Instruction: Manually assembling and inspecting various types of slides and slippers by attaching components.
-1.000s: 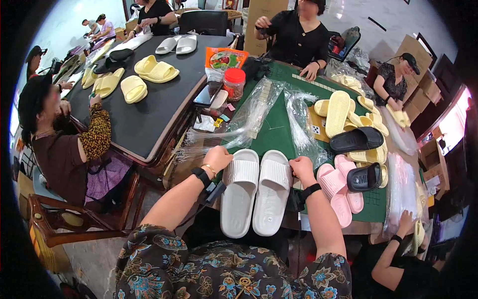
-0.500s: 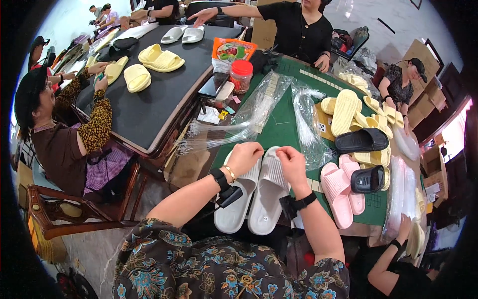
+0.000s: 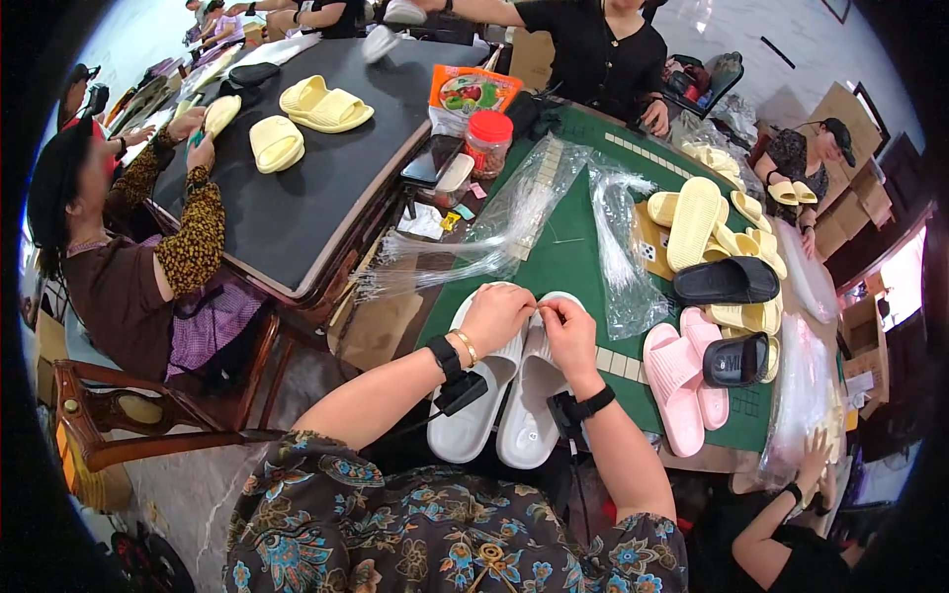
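Observation:
A pair of white slide slippers (image 3: 499,413) lies side by side at the near edge of the green table (image 3: 573,259). My left hand (image 3: 497,316) rests on the strap of the left slipper, fingers curled. My right hand (image 3: 567,334) is on the strap of the right slipper, fingertips pinched close to the left hand. Whatever small thing sits between the fingertips is too small to make out. Both wrists wear black bands.
Pink slippers (image 3: 682,381), black slippers (image 3: 727,282) and a heap of yellow slippers (image 3: 697,222) lie right of the pair. Clear plastic bags (image 3: 514,222) spread over the green table. A black table (image 3: 297,188) with yellow slippers stands left. Several people sit around; one person's hands (image 3: 806,465) reach in at the right.
My hands moved from the slippers' outer edges inward and now meet over the straps at the toe end. The pair has shifted slightly towards me.

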Demonstrator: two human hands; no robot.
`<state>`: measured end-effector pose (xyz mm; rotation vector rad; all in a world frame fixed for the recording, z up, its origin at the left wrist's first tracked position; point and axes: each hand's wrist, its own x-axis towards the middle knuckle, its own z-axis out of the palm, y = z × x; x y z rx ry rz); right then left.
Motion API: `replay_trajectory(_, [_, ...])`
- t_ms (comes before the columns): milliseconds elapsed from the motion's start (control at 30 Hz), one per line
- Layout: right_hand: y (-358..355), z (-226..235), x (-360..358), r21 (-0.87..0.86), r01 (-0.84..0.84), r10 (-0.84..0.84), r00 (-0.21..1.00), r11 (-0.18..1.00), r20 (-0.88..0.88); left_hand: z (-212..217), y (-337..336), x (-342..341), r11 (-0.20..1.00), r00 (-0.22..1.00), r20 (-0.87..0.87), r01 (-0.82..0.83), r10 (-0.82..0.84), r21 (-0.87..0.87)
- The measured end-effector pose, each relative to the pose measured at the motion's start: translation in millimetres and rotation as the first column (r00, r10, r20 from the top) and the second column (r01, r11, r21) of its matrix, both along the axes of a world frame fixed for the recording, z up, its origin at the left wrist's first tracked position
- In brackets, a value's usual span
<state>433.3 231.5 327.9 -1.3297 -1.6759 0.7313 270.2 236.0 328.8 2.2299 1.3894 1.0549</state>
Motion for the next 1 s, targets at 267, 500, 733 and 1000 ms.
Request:
replay_trajectory(267, [0.2, 0.7, -3.1, -0.032, 0.024, -0.024, 0.999, 0.999, -0.021, -4.8, 1.4, -0.4, 0.999, 0.999, 0.030, 0.044, -0.045, 0.027])
replay_trajectory(500, [4.0, -2.4, -1.3, -0.049, -0.009, 0.012, 0.999, 0.999, 0.044, -7.6, 4.8, -1.2, 0.992, 0.981, 0.192, 0.003, 0.022, -0.128])
replay_trajectory(733, [4.6, -10.6, 1.3, 0.010, -0.021, 0.020, 0.992, 1.000, 0.127, -14.7, 5.9, 1.4, 0.993, 0.996, 0.083, -0.016, 0.026, -0.115])
replay_trajectory(1000, [10.6, -23.9, 9.6, 0.129, -0.047, 0.015, 0.970, 0.991, 0.242, -16.0, 5.4, 5.4, 0.999, 0.999, 0.047, -0.005, 0.007, -0.038])
